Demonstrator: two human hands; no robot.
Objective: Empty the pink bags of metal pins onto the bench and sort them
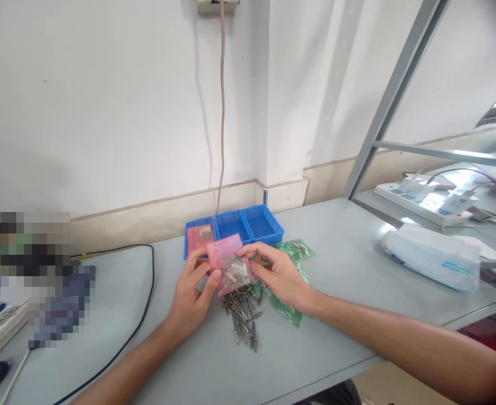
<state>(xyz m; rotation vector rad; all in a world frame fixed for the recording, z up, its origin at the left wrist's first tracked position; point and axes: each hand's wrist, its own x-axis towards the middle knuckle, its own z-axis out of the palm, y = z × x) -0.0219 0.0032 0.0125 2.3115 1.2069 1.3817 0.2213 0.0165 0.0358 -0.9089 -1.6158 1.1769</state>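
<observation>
Both my hands hold a small pink plastic bag (pixel 229 264) with several small metal parts inside, just above the grey table (pixel 340 247). My left hand (pixel 195 295) pinches its left edge with thumb and fingers. My right hand (pixel 275 273) grips its right side. Beneath the bag lies a loose pile of metal pins (pixel 242 318). Green plastic bags (pixel 292 253) lie under and behind my right hand.
Three small blue bins (pixel 248 225) stand in a row by the wall; the left one holds a pink bag. A black cable (pixel 144 315) curves across the left. A white packet (pixel 429 256) and a power strip (pixel 425 199) sit at right, beside a grey metal frame (pixel 383 112).
</observation>
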